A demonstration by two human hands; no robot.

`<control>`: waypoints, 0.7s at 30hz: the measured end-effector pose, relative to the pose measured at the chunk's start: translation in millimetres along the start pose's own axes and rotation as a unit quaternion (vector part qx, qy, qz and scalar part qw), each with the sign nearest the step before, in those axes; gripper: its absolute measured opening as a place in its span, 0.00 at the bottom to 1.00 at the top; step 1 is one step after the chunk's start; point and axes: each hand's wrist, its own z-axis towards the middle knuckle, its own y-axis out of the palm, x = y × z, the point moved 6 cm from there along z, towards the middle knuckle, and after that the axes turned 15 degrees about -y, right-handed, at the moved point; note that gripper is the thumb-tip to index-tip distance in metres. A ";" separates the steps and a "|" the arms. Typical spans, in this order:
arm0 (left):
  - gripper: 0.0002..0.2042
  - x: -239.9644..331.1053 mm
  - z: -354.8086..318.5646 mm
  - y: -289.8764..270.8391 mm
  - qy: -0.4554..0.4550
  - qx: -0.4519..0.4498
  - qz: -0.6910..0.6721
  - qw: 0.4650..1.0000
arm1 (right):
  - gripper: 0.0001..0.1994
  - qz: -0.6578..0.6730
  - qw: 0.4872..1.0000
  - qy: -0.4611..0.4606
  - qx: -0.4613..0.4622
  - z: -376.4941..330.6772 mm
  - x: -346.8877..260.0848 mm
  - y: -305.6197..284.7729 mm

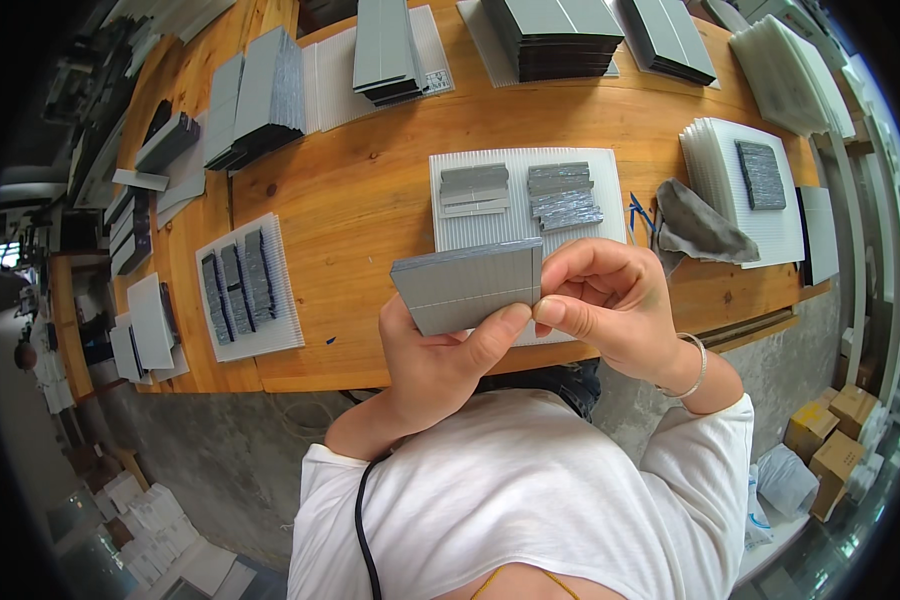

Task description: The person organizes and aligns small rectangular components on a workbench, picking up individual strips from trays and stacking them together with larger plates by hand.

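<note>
In front of my chest, a stack of thin grey rectangular plates (470, 290) is held tilted, its layered edge facing away. My left hand (435, 360) grips the stack from below and the left, with the thumb over its near face. At the stack's right edge, my right hand (610, 310) pinches with thumb and fingertips touching; anything finer between them is hidden. Beyond the stack lies a white corrugated sheet (450, 232), bearing a left pile of grey strips (474, 190) and a right, more uneven pile of grey strips (565, 195).
A grey cloth (705, 228) and blue scraps (638, 212) lie to the right, beside stacked white sheets (705, 160) with a dark bundle on top. Several grey plate stacks (560, 40) line the wooden table's far side. Another white board (285, 290) holds dark strips at left.
</note>
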 end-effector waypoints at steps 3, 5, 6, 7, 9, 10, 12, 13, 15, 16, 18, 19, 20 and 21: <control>0.10 -0.2 1.7 1.7 -0.033 -0.011 -0.020 0.999 | 0.09 0.018 1.000 0.018 0.004 -1.8 -1.5 0.5; 0.10 0.7 2.0 0.6 -0.039 -0.006 -0.019 0.999 | 0.10 -0.003 1.000 0.019 -0.005 0.0 -6.0 -3.4; 0.10 0.9 2.3 -0.2 -0.044 -0.002 -0.018 0.999 | 0.10 -0.024 0.999 0.019 -0.014 1.5 -9.2 -5.6; 0.10 1.8 2.9 -0.7 -0.045 -0.001 -0.018 0.999 | 0.10 -0.090 0.995 -0.034 -0.015 5.4 -18.7 -8.7; 0.10 4.0 4.9 -4.2 -0.041 0.017 -0.027 0.999 | 0.11 -0.235 0.963 -0.127 -0.033 14.0 -41.7 -13.7; 0.10 4.1 4.2 -6.7 -0.041 0.020 -0.027 0.999 | 0.11 -0.383 0.903 -0.169 -0.098 18.6 -53.7 -15.8; 0.11 5.1 4.2 -12.1 -0.033 0.034 -0.024 0.999 | 0.11 -0.597 0.760 -0.187 -0.176 19.6 -68.2 -13.3; 0.11 5.3 4.3 -12.5 -0.035 0.033 -0.024 0.999 | 0.11 -0.598 0.760 -0.185 -0.175 19.9 -70.3 -14.2; 0.11 5.9 4.6 -13.1 -0.031 0.037 -0.025 0.999 | 0.07 -0.671 0.675 -0.170 -0.255 20.1 -64.5 -11.3; 0.11 5.9 5.2 -12.5 -0.032 0.036 -0.026 0.999 | 0.07 -0.672 0.675 -0.169 -0.254 20.4 -63.4 -11.6; 0.11 5.2 6.0 -9.9 -0.040 0.025 -0.017 0.999 | 0.03 -0.703 0.648 -0.118 -0.268 21.3 -54.0 -14.5; 0.11 4.8 6.1 -10.0 -0.040 0.025 -0.017 0.999 | 0.03 -0.703 0.648 -0.118 -0.268 22.6 -53.3 -14.0; 0.11 4.4 6.1 -9.6 -0.040 0.021 -0.014 0.999 | 0.03 -0.708 0.645 -0.106 -0.266 24.1 -52.0 -14.8; 0.11 4.2 6.0 -9.3 -0.041 0.017 -0.012 0.999 | 0.03 -0.713 0.642 -0.094 -0.264 25.4 -50.6 -15.6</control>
